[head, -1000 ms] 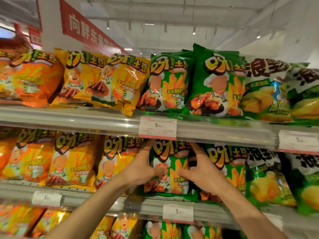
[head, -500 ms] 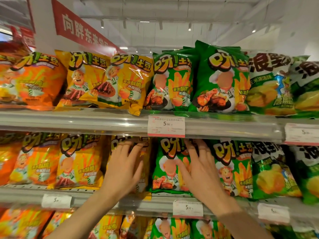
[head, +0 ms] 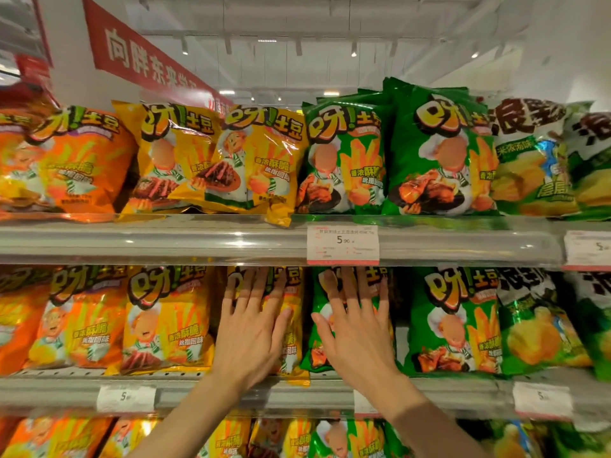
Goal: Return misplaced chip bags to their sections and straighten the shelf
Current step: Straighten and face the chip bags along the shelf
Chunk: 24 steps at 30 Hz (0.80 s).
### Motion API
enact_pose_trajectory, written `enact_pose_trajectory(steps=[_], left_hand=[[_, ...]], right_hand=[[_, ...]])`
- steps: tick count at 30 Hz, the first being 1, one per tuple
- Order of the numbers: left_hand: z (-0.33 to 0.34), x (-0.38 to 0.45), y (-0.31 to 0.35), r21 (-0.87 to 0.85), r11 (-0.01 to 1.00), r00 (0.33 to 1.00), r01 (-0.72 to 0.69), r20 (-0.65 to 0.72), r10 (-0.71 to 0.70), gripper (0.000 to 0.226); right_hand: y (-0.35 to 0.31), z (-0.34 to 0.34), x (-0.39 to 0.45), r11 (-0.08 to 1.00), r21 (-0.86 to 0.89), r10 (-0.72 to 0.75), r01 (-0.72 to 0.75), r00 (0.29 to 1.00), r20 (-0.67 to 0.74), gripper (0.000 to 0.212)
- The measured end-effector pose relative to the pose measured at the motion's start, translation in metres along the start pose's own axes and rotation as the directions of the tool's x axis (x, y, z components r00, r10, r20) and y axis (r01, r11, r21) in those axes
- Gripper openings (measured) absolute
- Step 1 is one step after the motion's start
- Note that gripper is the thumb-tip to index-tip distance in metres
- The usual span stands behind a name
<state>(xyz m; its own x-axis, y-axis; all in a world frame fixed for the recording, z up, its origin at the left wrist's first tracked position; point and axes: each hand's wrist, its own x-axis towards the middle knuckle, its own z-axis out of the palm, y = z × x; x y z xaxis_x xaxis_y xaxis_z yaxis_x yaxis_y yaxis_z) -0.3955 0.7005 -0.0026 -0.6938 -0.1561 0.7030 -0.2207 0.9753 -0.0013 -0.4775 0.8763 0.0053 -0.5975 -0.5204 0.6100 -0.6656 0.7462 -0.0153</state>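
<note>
1. Left hand [head: 251,338]: fingers [head: 246,292] straight and spread, flat on a yellow bag [head: 291,325]; nothing gripped.
2. Right hand [head: 357,342]: fingers [head: 352,292] straight and apart, pressing a green bag [head: 319,342].
3. Landmark: 5.90 price tag [head: 343,244]. Green bag sits directly below it, yellow bag below-left; both on the middle shelf [head: 297,396], at the yellow/green boundary.
4. Handling, judged: light, air-filled, crinkly, slick film, brittle contents. Best pushed flat-palmed, or pinched at the top seam or side edges; no squeezing.
</note>
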Motion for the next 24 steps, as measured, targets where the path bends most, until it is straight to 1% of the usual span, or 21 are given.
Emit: enact_pose_trajectory(steps=[2,3,4,6,8,11,13,15,17,19,21,22,24], left_hand=[[-0.002,-0.001,0.003,-0.062,0.998,0.999,0.016,-0.041,-0.019,0.052],[-0.003,-0.002,0.008,-0.12,0.993,0.996,0.023,-0.082,-0.032,0.05],[-0.005,-0.004,0.017,-0.196,0.98,0.991,0.01,-0.13,-0.036,0.047],[-0.01,-0.005,0.045,-0.37,0.927,0.98,-0.059,-0.199,-0.017,0.04],[-0.014,-0.002,0.082,-0.501,0.858,0.979,-0.114,-0.201,0.013,0.04],[-0.008,0.008,0.138,-0.634,0.768,0.993,-0.089,-0.117,0.018,0.042],[-0.003,0.015,0.17,-0.666,0.743,0.998,-0.063,-0.06,0.03,0.049],[0.001,0.025,0.195,-0.666,0.746,0.998,0.0,0.046,0.041,0.059],[0.004,0.037,0.212,-0.641,0.764,0.981,0.077,0.185,0.056,0.067],[0.006,0.049,0.22,-0.644,0.749,0.953,0.155,0.296,0.057,0.074],[0.008,0.057,0.224,-0.661,0.715,0.931,0.226,0.364,0.042,0.082],[0.01,0.061,0.225,-0.656,0.713,0.921,0.248,0.389,0.037,0.086],[0.012,0.067,0.227,-0.647,0.705,0.906,0.29,0.423,0.016,0.094]], right_hand=[[0.006,-0.007,-0.005,0.994,0.11,-0.014,0.016,1.0,-0.023,0.061],[0.013,-0.012,-0.008,0.983,0.183,-0.017,0.025,0.999,-0.046,0.058],[0.021,-0.018,-0.011,0.969,0.245,-0.008,0.026,0.997,-0.072,0.055],[0.044,-0.031,-0.019,0.956,0.293,0.042,0.004,0.988,-0.149,0.054],[0.075,-0.044,-0.025,0.95,0.31,0.109,-0.037,0.97,-0.219,0.055],[0.132,-0.059,-0.036,0.937,0.326,0.209,-0.124,0.947,-0.242,0.054],[0.168,-0.07,-0.042,0.911,0.36,0.281,-0.202,0.942,-0.183,0.057],[0.198,-0.079,-0.047,0.888,0.391,0.3,-0.244,0.95,-0.088,0.062],[0.221,-0.083,-0.051,0.896,0.384,0.237,-0.223,0.971,0.009,0.069],[0.236,-0.081,-0.052,0.899,0.382,0.172,-0.212,0.976,0.136,0.079],[0.243,-0.076,-0.05,0.88,0.423,0.113,-0.216,0.96,0.255,0.092],[0.244,-0.073,-0.049,0.862,0.457,0.09,-0.219,0.954,0.288,0.098],[0.246,-0.066,-0.044,0.806,0.544,0.067,-0.234,0.949,0.308,0.106]])
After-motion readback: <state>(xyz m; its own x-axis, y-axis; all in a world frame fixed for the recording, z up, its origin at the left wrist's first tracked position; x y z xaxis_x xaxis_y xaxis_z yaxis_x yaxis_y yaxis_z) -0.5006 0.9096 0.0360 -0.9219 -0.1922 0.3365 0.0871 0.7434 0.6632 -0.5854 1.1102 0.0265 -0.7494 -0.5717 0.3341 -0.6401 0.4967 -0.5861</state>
